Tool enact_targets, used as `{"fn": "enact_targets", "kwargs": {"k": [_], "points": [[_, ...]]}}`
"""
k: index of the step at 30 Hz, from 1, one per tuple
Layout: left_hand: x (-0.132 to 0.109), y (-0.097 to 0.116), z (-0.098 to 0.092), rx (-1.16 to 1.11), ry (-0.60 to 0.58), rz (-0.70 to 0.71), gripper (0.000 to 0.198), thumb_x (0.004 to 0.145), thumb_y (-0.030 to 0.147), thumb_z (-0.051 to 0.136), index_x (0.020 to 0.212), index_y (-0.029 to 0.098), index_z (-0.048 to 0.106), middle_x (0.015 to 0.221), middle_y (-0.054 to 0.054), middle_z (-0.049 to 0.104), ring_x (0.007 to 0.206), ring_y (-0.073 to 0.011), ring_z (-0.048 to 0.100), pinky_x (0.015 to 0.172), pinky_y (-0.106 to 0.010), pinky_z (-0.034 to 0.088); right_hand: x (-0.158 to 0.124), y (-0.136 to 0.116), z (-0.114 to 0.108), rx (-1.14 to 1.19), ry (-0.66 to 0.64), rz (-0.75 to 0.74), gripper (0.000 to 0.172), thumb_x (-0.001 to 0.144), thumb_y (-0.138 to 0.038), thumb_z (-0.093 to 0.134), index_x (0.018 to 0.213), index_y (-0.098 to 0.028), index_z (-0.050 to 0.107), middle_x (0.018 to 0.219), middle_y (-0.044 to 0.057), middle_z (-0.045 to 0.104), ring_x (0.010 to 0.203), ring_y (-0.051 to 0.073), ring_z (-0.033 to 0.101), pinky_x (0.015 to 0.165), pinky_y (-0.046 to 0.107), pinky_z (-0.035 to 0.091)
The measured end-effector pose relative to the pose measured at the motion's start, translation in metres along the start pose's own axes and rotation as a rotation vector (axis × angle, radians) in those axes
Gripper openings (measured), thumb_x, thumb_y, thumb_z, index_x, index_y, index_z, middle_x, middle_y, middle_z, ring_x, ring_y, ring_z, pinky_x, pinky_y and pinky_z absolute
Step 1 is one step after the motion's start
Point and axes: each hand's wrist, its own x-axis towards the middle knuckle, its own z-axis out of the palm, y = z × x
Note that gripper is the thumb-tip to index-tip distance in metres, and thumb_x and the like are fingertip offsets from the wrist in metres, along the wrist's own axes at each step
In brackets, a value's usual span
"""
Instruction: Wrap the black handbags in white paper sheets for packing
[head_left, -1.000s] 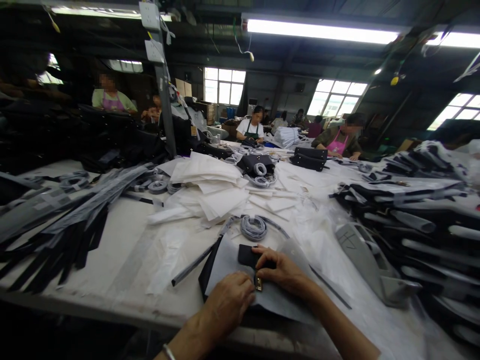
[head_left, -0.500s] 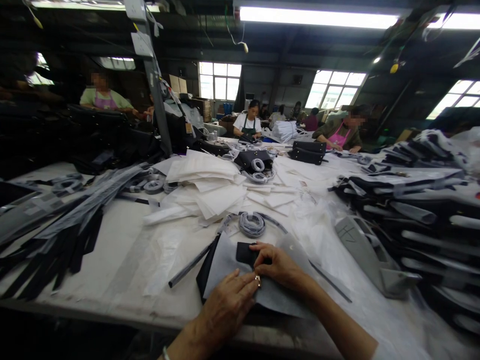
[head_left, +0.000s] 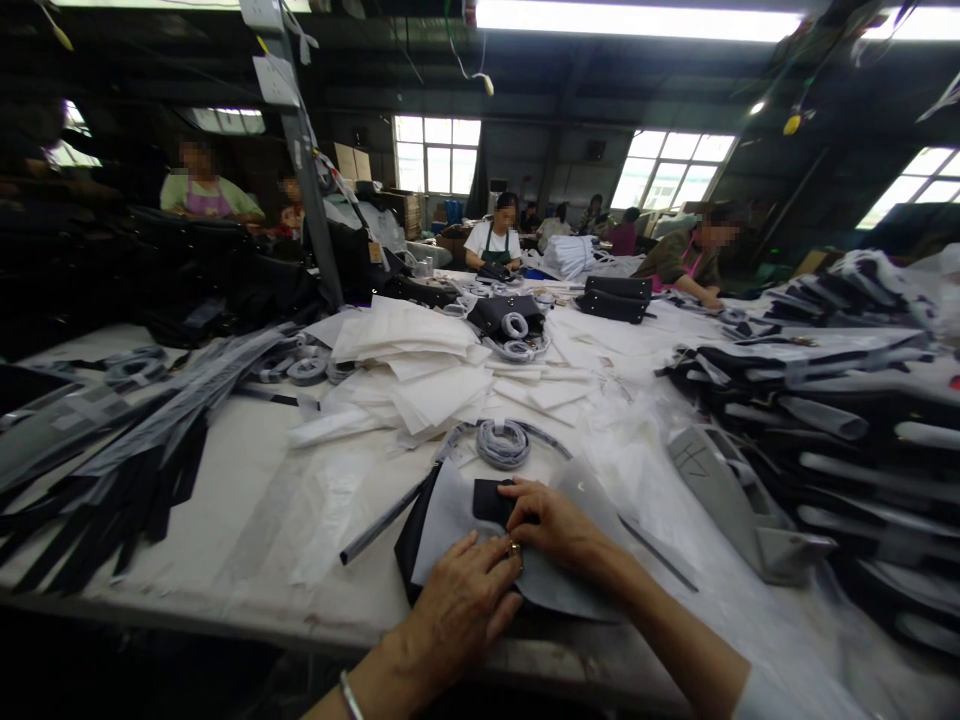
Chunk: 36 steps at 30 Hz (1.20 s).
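Note:
Both my hands rest on a black bag piece [head_left: 414, 532] wrapped in grey tissue paper [head_left: 452, 512] at the near edge of the white table [head_left: 247, 470]. My left hand [head_left: 461, 600] lies on the paper with its fingertips pressed at a small gold metal fitting [head_left: 514, 548]. My right hand [head_left: 559, 525] pinches the same fitting from the other side, its fingers over a black flap [head_left: 491, 498]. A coiled grey strap [head_left: 502, 442] lies just beyond the bag piece.
Stacks of wrapped black bags [head_left: 832, 410] fill the right side. Black and grey straps [head_left: 127, 440] spread over the left. White paper sheets [head_left: 420, 365] lie mid-table. A metal post [head_left: 304, 170] stands at the back left. Several people work farther along the table.
My left hand's fingers have stretched forward onto the gold fitting. The view has tilted slightly; the bag piece stays in place.

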Motion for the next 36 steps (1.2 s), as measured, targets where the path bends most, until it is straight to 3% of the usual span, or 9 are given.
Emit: {"fn": "enact_targets", "kwargs": {"k": [3, 7, 10, 16, 23, 32, 36], "points": [[0.002, 0.001, -0.005, -0.015, -0.042, -0.01, 0.037, 0.088, 0.017, 0.066, 0.123, 0.024, 0.057, 0.129, -0.005, 0.064, 0.116, -0.0248, 0.062, 0.112, -0.051, 0.043, -0.008, -0.005, -0.003, -0.132, -0.051, -0.155, 0.018, 0.084, -0.015, 0.068, 0.093, -0.024, 0.08, 0.129, 0.009, 0.067, 0.133, 0.029, 0.05, 0.114, 0.048, 0.036], [-0.001, -0.003, -0.006, -0.082, -0.027, 0.01, 0.039, 0.088, 0.016, 0.065, 0.126, 0.025, 0.057, 0.13, -0.004, 0.064, 0.12, -0.0239, 0.06, 0.114, -0.051, 0.04, -0.016, -0.01, -0.005, -0.167, -0.071, -0.325, 0.019, 0.088, -0.017, 0.068, 0.101, -0.026, 0.079, 0.113, 0.006, 0.074, 0.114, 0.023, 0.061, 0.102, 0.037, 0.046], [-0.007, -0.007, -0.004, -0.15, 0.031, 0.035, 0.04, 0.088, 0.012, 0.064, 0.126, 0.025, 0.059, 0.128, -0.005, 0.065, 0.118, -0.0227, 0.061, 0.115, -0.051, 0.039, -0.015, -0.015, -0.008, -0.198, -0.071, -0.294, 0.013, 0.086, -0.02, 0.072, 0.095, -0.026, 0.08, 0.106, 0.004, 0.075, 0.102, 0.02, 0.064, 0.09, 0.03, 0.048], [-0.015, -0.008, -0.001, -0.183, 0.091, 0.038, 0.042, 0.086, 0.009, 0.064, 0.125, 0.022, 0.061, 0.122, -0.007, 0.067, 0.113, -0.0233, 0.064, 0.114, -0.054, 0.039, -0.005, -0.023, -0.014, -0.364, -0.164, -0.257, 0.008, 0.086, -0.025, 0.075, 0.088, -0.03, 0.08, 0.099, -0.001, 0.074, 0.095, 0.019, 0.061, 0.079, 0.028, 0.045], [-0.016, -0.008, 0.001, -0.194, 0.111, 0.034, 0.042, 0.083, 0.009, 0.067, 0.124, 0.02, 0.062, 0.122, -0.007, 0.067, 0.114, -0.0232, 0.063, 0.116, -0.053, 0.039, -0.011, -0.027, -0.008, -0.442, -0.137, -0.268, 0.013, 0.091, -0.018, 0.065, 0.085, -0.024, 0.075, 0.088, 0.0, 0.071, 0.094, 0.019, 0.058, 0.076, 0.027, 0.042], [-0.014, -0.002, -0.002, -0.12, 0.1, 0.034, 0.05, 0.082, 0.009, 0.066, 0.131, 0.019, 0.057, 0.127, -0.008, 0.065, 0.119, -0.0243, 0.061, 0.116, -0.051, 0.04, -0.017, -0.03, -0.003, -0.428, -0.117, -0.105, 0.017, 0.093, -0.019, 0.058, 0.093, -0.024, 0.075, 0.091, 0.002, 0.071, 0.089, 0.018, 0.064, 0.078, 0.027, 0.045], [-0.012, -0.003, -0.001, -0.178, 0.095, -0.021, 0.046, 0.081, 0.01, 0.069, 0.125, 0.02, 0.06, 0.124, -0.007, 0.067, 0.115, -0.0234, 0.063, 0.116, -0.051, 0.038, -0.014, -0.033, -0.006, -0.5, -0.168, -0.14, 0.016, 0.093, -0.021, 0.058, 0.094, -0.021, 0.074, 0.092, 0.004, 0.071, 0.088, 0.019, 0.064, 0.074, 0.027, 0.044]]}}
